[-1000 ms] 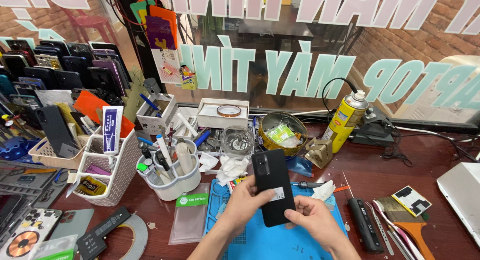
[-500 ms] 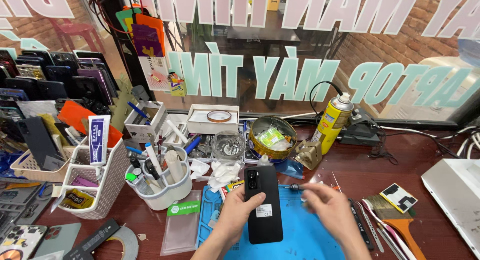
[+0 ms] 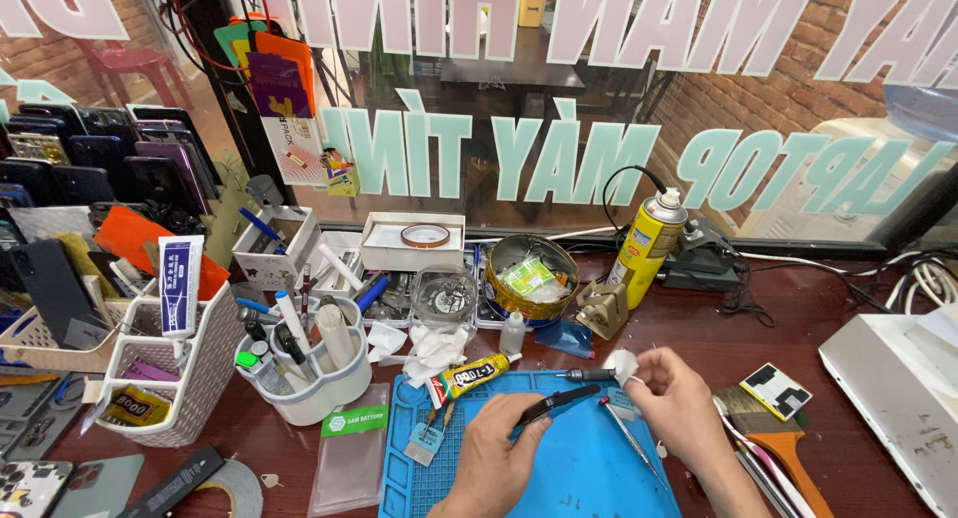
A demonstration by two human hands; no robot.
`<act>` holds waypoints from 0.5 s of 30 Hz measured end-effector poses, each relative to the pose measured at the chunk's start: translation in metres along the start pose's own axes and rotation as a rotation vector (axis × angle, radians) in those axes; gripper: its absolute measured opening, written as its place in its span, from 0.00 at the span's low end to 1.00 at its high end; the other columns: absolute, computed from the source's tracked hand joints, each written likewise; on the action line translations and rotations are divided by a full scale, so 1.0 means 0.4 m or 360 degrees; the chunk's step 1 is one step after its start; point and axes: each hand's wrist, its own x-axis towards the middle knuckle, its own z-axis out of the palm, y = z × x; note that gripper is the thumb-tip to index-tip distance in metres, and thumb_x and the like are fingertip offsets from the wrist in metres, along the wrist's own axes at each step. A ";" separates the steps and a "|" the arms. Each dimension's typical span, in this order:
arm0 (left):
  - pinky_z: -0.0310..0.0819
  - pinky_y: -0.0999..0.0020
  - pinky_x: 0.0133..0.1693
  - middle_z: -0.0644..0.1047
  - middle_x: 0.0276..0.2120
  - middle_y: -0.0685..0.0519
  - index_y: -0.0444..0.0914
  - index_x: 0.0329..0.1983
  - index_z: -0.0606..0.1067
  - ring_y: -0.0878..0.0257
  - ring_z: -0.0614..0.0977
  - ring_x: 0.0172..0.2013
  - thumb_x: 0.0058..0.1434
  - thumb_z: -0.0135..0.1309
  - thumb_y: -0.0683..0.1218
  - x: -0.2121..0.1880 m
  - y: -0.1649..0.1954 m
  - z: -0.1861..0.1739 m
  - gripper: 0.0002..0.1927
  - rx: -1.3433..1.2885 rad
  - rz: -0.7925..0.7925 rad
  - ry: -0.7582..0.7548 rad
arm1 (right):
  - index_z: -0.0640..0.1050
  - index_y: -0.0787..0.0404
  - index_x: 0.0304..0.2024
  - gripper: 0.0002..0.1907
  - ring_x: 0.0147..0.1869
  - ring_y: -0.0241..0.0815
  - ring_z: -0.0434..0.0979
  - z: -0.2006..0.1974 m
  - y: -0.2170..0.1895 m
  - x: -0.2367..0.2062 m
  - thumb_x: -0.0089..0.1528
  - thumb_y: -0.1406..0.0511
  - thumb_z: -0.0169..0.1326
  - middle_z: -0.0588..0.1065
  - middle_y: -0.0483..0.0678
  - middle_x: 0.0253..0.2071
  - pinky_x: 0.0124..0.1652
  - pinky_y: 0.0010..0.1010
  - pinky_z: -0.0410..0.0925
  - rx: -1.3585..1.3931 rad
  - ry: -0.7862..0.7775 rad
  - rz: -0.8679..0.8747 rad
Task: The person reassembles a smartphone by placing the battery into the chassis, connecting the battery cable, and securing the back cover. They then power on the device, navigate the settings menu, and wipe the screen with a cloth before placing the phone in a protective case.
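A: The black phone held over the blue mat (image 3: 599, 478) half a second earlier was out of view, and both hands had changed what they held.

B: What did they hold, then?

A: The left hand (image 3: 499, 458) pinched one dark slim tool (image 3: 559, 402) between thumb and fingers, its tip pointing right. The right hand (image 3: 679, 403) pinched one small white wad (image 3: 621, 364) at its fingertips, just above the mat's far edge.

B: And on the mat itself?

A: One yellow glue tube (image 3: 469, 376) lay at its far left corner, and one pair of tweezers (image 3: 629, 438) lay below the right hand. Off the mat, one yellow spray can (image 3: 647, 241) stood near the tabletop's far edge, and one white cup of tools (image 3: 309, 368) stood left of the mat.
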 end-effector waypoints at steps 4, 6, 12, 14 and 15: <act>0.75 0.58 0.44 0.81 0.39 0.48 0.34 0.44 0.78 0.50 0.82 0.42 0.56 0.60 0.36 -0.002 0.009 -0.005 0.12 0.0224 0.0367 0.0014 | 0.84 0.63 0.42 0.10 0.33 0.34 0.78 -0.037 -0.074 -0.068 0.60 0.68 0.56 0.81 0.44 0.32 0.34 0.26 0.70 0.0119 -0.0027 -0.0454; 0.74 0.57 0.45 0.81 0.41 0.48 0.35 0.44 0.78 0.50 0.81 0.44 0.51 0.59 0.34 -0.002 0.010 -0.006 0.16 0.0360 0.0509 0.0017 | 0.86 0.64 0.40 0.10 0.34 0.34 0.79 -0.055 -0.107 -0.110 0.57 0.69 0.59 0.80 0.45 0.33 0.34 0.26 0.70 0.0091 -0.0148 -0.0630; 0.72 0.57 0.46 0.80 0.42 0.50 0.36 0.45 0.78 0.52 0.80 0.45 0.48 0.58 0.33 -0.004 0.014 -0.006 0.19 0.0509 0.0583 -0.0061 | 0.86 0.65 0.38 0.09 0.35 0.34 0.80 -0.055 -0.148 -0.173 0.55 0.70 0.64 0.81 0.45 0.31 0.35 0.26 0.71 0.0135 -0.0370 -0.0942; 0.72 0.57 0.45 0.80 0.42 0.50 0.36 0.44 0.78 0.52 0.80 0.45 0.48 0.58 0.33 -0.004 0.015 -0.009 0.19 0.0521 0.0578 -0.0075 | 0.86 0.65 0.36 0.07 0.34 0.34 0.79 -0.045 -0.144 -0.173 0.55 0.70 0.64 0.80 0.45 0.30 0.35 0.27 0.71 0.0163 -0.0312 -0.1038; 0.72 0.56 0.45 0.80 0.42 0.50 0.36 0.45 0.78 0.52 0.80 0.45 0.48 0.58 0.33 -0.003 0.016 -0.009 0.19 0.0521 0.0568 -0.0076 | 0.85 0.66 0.36 0.06 0.34 0.34 0.79 -0.041 -0.140 -0.169 0.56 0.70 0.63 0.79 0.45 0.30 0.35 0.27 0.71 0.0180 -0.0248 -0.1047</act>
